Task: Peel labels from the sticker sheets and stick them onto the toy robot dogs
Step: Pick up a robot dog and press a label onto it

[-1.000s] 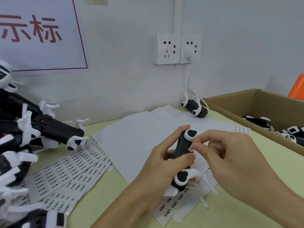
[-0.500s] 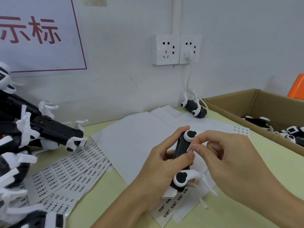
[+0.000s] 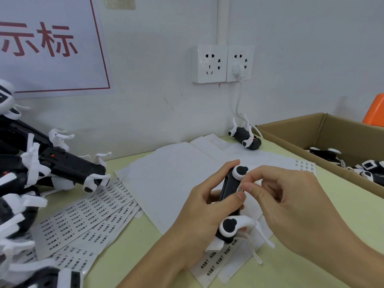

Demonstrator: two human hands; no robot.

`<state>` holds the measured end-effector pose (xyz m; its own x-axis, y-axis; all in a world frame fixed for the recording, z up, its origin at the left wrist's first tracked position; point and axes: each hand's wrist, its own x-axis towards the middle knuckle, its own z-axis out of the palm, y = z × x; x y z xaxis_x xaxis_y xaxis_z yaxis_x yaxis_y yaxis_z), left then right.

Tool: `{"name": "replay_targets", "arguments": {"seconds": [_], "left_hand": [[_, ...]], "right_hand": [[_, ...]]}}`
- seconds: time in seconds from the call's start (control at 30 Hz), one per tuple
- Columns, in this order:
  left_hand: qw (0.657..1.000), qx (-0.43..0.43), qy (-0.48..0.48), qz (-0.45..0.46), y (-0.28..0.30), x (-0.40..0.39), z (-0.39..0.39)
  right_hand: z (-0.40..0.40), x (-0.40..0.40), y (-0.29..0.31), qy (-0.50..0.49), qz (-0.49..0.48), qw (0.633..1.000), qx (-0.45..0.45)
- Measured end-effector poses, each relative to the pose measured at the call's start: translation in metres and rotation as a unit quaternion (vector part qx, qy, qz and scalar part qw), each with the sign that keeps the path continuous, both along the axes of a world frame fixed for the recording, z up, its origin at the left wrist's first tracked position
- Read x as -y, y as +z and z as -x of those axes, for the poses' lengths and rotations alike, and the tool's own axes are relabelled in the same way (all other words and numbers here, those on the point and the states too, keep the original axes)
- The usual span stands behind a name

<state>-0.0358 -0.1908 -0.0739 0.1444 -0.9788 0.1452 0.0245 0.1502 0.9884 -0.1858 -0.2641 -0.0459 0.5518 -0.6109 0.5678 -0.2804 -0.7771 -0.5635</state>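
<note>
Above the pale green counter (image 3: 145, 246), left hand (image 3: 199, 221) grips the toy robot dog (image 3: 229, 196) while right hand (image 3: 291, 202) fingers pinch a label (image 3: 241, 189) against its side; best pressed flat, edges rubbed down.

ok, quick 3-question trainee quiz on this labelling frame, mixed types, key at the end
1. True or false: the left hand grips the toy robot dog.
2. The right hand is: A) resting flat on the table, B) pinching a small label at the dog's side, C) reaching into the cardboard box.
3. Fill in: the fanned sticker sheets lie to the person's ____.

Key: 1 true; 2 B; 3 left.
</note>
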Motion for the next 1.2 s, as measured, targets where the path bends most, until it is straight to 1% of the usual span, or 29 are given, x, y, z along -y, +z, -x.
{"name": "replay_targets", "arguments": {"seconds": [0.73, 1.2], "left_hand": [[1.000, 0.015, 0.000, 0.005, 0.0015, 0.0003, 0.0003], [1.000, 0.026, -0.002, 0.010, 0.0013, -0.0002, 0.0004]], "right_hand": [[-0.0004, 0.0005, -0.0012, 0.007, -0.001, 1.000, 0.009], [0.0013, -0.0011, -0.0008, -0.034, 0.087, 0.996, 0.005]]}}
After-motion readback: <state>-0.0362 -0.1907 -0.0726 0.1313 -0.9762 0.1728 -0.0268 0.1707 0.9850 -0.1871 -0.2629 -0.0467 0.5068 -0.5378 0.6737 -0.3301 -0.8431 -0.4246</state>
